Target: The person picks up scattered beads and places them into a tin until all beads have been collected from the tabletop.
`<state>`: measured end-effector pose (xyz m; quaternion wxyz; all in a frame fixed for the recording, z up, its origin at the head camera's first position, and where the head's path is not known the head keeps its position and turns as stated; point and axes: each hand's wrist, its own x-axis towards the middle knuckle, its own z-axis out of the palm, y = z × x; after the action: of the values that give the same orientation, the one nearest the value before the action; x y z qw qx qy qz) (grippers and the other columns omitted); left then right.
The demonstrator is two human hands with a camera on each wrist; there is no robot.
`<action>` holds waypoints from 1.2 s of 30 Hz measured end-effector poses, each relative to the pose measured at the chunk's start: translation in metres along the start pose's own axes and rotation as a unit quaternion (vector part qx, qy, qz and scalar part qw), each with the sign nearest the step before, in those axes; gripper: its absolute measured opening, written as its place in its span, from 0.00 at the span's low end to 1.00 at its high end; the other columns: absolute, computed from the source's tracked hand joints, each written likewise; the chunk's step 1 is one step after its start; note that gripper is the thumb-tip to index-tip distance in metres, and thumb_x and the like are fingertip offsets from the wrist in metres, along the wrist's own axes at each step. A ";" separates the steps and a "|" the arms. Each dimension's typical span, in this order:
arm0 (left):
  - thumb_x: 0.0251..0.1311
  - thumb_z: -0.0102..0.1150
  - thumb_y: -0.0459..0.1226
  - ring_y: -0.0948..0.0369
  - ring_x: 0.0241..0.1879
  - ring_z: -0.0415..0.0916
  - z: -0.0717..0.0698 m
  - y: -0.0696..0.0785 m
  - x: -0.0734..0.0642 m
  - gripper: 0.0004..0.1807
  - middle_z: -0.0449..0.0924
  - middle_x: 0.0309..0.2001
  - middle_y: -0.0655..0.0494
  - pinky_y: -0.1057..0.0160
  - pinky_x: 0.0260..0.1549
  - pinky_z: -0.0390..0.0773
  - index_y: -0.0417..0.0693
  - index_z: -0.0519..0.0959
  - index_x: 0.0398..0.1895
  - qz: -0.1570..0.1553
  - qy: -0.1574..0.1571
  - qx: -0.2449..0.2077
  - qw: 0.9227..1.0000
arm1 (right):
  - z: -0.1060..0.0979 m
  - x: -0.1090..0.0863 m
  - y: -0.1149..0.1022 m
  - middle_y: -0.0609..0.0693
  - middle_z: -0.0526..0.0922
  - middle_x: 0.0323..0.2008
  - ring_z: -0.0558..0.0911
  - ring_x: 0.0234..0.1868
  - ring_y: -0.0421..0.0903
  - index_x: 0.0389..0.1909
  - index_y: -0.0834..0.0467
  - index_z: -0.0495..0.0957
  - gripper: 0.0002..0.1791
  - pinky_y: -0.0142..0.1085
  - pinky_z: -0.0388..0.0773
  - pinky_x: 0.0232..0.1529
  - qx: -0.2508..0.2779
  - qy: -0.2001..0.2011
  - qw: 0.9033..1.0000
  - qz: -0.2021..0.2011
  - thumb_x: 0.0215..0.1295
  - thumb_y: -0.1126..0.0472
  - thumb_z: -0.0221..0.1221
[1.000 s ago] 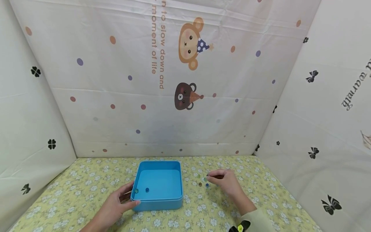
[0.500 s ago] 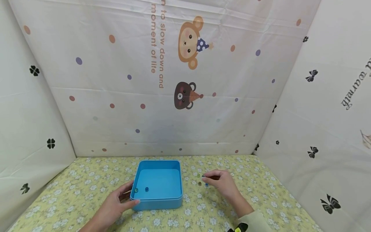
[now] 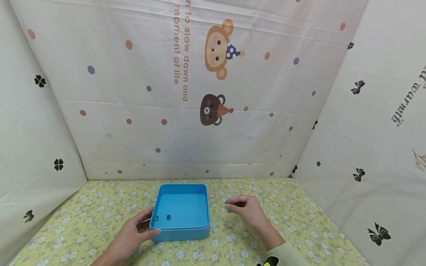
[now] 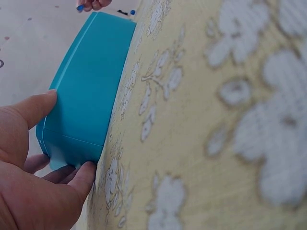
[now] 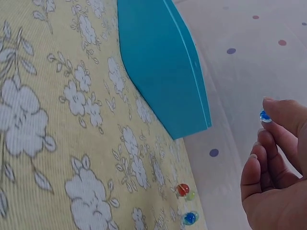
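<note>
A square blue box [image 3: 179, 234] without a lid stands on the cloth. Inside it, near the front left, lie a green marble [image 3: 156, 218] and a dark blue marble [image 3: 168, 217]. My left hand [image 3: 131, 234] grips the box's near left corner, thumb on the front and fingers curled at the side. Right of the box, my right hand [image 3: 247, 210] pinches a blue and clear marble [image 5: 265, 115] between thumb and forefinger, above the cloth. Below that hand, in the right wrist view, rest a red marble [image 5: 183, 189], a green marble [image 5: 191, 195] and a blue marble [image 5: 190, 218].
A yellow cloth [image 3: 110, 207] with white flowers covers the table. Behind it hangs a white curtain [image 3: 133, 140] printed with dots and animal heads. Another white sheet [image 3: 336, 192] closes off the right side, and one more [image 3: 30, 147] the left.
My right hand has moved left toward the box, carrying the pinched marble, and now hides the loose marbles from the head view. The left hand and the box have stayed put.
</note>
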<state>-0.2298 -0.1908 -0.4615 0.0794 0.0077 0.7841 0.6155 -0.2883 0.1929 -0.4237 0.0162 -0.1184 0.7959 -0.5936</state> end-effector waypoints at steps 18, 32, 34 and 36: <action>0.64 0.69 0.41 0.31 0.73 0.61 0.000 0.001 -0.002 0.47 0.57 0.77 0.32 0.49 0.69 0.84 0.46 0.54 0.81 0.002 -0.004 -0.002 1.000 | 0.015 0.002 -0.002 0.55 0.88 0.48 0.85 0.43 0.43 0.48 0.65 0.87 0.18 0.48 0.95 0.49 -0.011 0.000 1.000 -0.004 0.65 0.56 0.71; 0.63 0.70 0.41 0.32 0.74 0.61 0.000 0.001 -0.001 0.47 0.57 0.77 0.33 0.48 0.70 0.83 0.47 0.55 0.81 0.000 0.000 -0.001 1.000 | 0.032 0.007 -0.009 0.55 0.88 0.49 0.85 0.45 0.42 0.48 0.59 0.88 0.15 0.43 0.95 0.48 -0.007 -0.020 1.000 -0.018 0.67 0.55 0.70; 0.64 0.70 0.41 0.32 0.74 0.60 0.000 0.001 -0.001 0.47 0.57 0.77 0.33 0.47 0.70 0.83 0.47 0.55 0.81 0.000 -0.001 -0.003 1.000 | 0.034 0.008 -0.010 0.54 0.88 0.49 0.85 0.45 0.43 0.48 0.60 0.88 0.15 0.43 0.95 0.48 -0.006 -0.022 1.000 -0.017 0.67 0.54 0.70; 0.64 0.70 0.41 0.32 0.74 0.60 0.000 0.001 -0.001 0.47 0.57 0.78 0.33 0.47 0.70 0.82 0.48 0.55 0.81 -0.001 -0.003 -0.005 1.000 | 0.037 0.010 -0.009 0.54 0.88 0.49 0.85 0.44 0.43 0.49 0.62 0.87 0.16 0.42 0.95 0.46 -0.008 -0.022 0.999 -0.021 0.67 0.55 0.70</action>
<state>-0.2290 -0.1908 -0.4602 0.0823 0.0086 0.7809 0.6191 -0.2905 0.1539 -0.4244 0.0204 -0.1485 0.7973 -0.5847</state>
